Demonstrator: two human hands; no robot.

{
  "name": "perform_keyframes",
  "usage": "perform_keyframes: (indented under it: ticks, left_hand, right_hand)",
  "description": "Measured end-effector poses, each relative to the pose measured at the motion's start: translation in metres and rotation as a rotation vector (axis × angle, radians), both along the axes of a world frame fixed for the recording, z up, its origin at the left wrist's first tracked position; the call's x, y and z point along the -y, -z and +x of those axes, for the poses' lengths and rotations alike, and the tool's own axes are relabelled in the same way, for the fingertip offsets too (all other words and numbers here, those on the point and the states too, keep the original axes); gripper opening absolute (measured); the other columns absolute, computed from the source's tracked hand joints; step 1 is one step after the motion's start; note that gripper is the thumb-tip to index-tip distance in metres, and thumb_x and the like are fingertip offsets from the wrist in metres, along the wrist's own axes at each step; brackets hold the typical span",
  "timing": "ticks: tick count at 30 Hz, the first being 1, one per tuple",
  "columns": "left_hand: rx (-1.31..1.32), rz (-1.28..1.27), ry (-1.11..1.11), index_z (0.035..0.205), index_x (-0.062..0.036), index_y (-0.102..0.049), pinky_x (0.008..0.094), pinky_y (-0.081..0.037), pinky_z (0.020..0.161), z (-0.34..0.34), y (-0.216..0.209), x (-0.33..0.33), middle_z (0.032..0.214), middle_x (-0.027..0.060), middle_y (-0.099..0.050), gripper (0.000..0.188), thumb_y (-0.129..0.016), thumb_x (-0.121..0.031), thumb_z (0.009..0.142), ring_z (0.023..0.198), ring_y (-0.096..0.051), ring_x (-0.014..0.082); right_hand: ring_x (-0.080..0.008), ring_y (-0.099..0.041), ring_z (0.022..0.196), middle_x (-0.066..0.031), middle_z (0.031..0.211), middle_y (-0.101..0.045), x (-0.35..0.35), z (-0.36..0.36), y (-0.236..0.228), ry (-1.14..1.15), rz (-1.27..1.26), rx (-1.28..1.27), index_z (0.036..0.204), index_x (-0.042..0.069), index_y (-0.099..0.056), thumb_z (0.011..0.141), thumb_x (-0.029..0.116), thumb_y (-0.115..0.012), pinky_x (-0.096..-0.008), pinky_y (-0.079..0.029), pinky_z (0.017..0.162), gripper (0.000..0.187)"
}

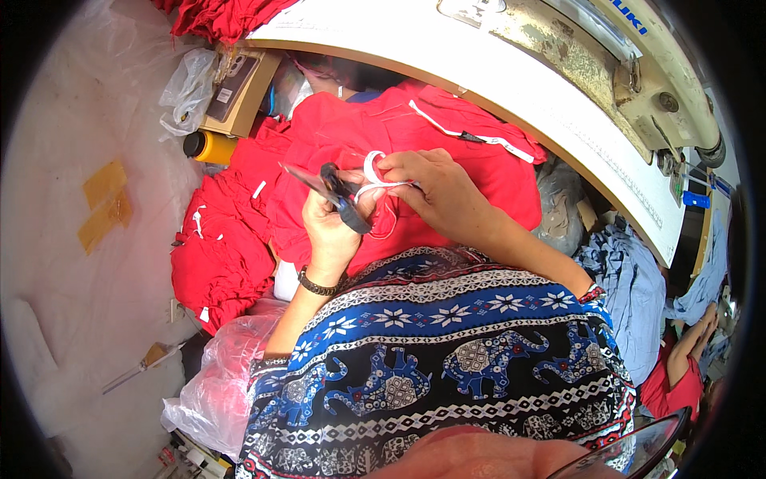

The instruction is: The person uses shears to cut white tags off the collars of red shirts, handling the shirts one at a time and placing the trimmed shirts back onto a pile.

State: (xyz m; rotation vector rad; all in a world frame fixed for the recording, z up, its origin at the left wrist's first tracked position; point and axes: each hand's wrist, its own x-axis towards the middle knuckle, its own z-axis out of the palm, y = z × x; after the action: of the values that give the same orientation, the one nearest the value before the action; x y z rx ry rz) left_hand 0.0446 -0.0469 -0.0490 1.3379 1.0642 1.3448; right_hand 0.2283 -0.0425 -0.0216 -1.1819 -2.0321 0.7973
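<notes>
Dark-handled scissors [345,206] rest in my left hand [329,233], their blades pointing up and to the left. My right hand [437,190] pinches a narrow white fabric strip [370,168], which curls into a loop beside the scissor handles. The strip's lower end runs to my left fingertips; whether they grip it I cannot tell. Under both hands a red garment [495,191] lies bunched across my lap. A white tape with a dark piece [471,137] lies over its far part.
A sewing machine [646,104] stands on the white table [359,22] beyond. Red garments [219,247] are heaped at left, near a yellow bottle [214,148] and cardboard box [239,96]. Light-blue cloth [626,279] piles up at right. Another person's arm [685,355] shows at far right.
</notes>
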Motion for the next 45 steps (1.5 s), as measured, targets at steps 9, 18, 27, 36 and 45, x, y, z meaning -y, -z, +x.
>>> perform_keyframes:
  ticks: [9,18,27,36,45]
  left_hand:
    - [-0.175,0.035,-0.017,0.090,-0.0026,-0.054,0.0226,-0.044,0.065,-0.001,-0.010,0.003,0.081,0.0000,-0.055,0.029,-0.078,0.000,0.074,0.071,-0.052,0.0083]
    - [0.016,-0.035,-0.092,0.092,-0.0057,-0.051,0.0215,-0.042,0.066,-0.017,-0.011,-0.013,0.084,0.0005,-0.055,0.029,-0.074,0.003,0.076,0.073,-0.051,0.0080]
    - [0.047,-0.063,-0.031,0.090,-0.0057,-0.053,0.0189,-0.040,0.057,-0.021,-0.031,-0.015,0.076,-0.0023,-0.054,0.030,-0.076,0.003,0.073,0.065,-0.049,0.0049]
    - [0.112,-0.257,0.097,0.091,-0.0061,-0.051,0.0177,-0.039,0.047,-0.006,-0.019,-0.014,0.070,-0.0045,-0.055,0.028,-0.073,0.004,0.077,0.056,-0.052,0.0027]
    - [0.095,-0.204,0.056,0.094,-0.0037,-0.055,0.0206,-0.049,0.065,-0.011,-0.022,-0.016,0.082,0.0022,-0.062,0.026,-0.073,0.005,0.077,0.075,-0.060,0.0085]
  right_hand:
    - [-0.0238,-0.058,0.095,-0.0072,0.109,-0.062,-0.005,-0.001,-0.018,-0.080,-0.011,0.170,0.112,0.007,-0.055,0.091,0.016,-0.052,-0.0375,-0.037,0.084,0.023]
    - [-0.0170,-0.057,0.092,-0.0047,0.098,-0.061,-0.012,0.025,-0.017,-0.112,-0.194,-0.242,0.115,0.005,-0.053,0.070,0.003,-0.077,-0.0305,-0.046,0.084,0.051]
    - [-0.0225,-0.062,0.074,-0.0073,0.077,-0.064,-0.018,0.040,-0.019,0.006,-0.063,-0.239,0.083,0.001,-0.063,0.071,0.005,-0.074,-0.0316,-0.050,0.067,0.017]
    - [-0.0278,-0.058,0.090,-0.0108,0.103,-0.063,-0.026,0.026,-0.032,-0.096,0.185,0.120,0.103,0.005,-0.061,0.070,0.017,-0.078,-0.0356,-0.047,0.078,0.040]
    - [-0.0315,-0.065,0.076,-0.0165,0.084,-0.067,-0.030,-0.004,-0.016,-0.056,-0.244,-0.198,0.096,-0.001,-0.066,0.076,0.017,-0.072,-0.0362,-0.050,0.069,0.027]
